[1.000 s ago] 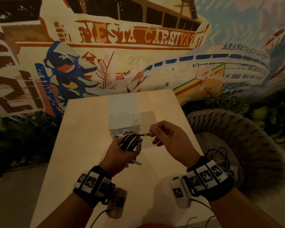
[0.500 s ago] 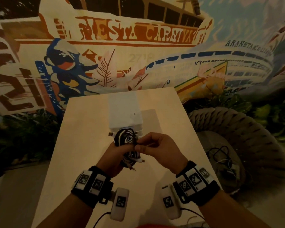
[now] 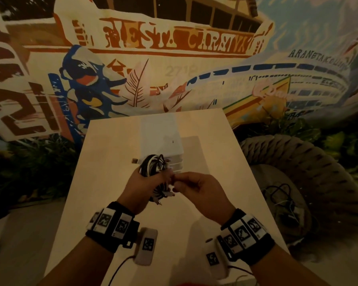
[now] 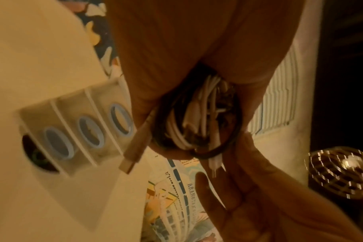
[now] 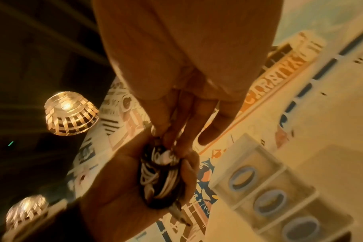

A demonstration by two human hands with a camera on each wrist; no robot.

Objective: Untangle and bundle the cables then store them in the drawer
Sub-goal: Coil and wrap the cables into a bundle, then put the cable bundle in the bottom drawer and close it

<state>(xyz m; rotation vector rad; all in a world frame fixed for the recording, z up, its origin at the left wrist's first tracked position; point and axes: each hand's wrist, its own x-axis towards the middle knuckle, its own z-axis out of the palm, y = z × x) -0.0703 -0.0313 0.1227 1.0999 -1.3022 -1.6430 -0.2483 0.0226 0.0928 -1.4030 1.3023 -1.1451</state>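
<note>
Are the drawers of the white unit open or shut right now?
Shut. All three fronts of the white drawer unit sit flush in both wrist views; the cable bundle is outside, in the left hand.

Setting: decorated lounge or café-type interior, not a lab. Evidence: full-wall painted mural [image 3: 174,65] (ships, lettering), woven pendant lamps [image 5: 71,113] lit overhead, thick rope-wound seat [image 3: 310,174] beside a pale worktop [image 3: 112,162], foliage along the wall base.
</note>
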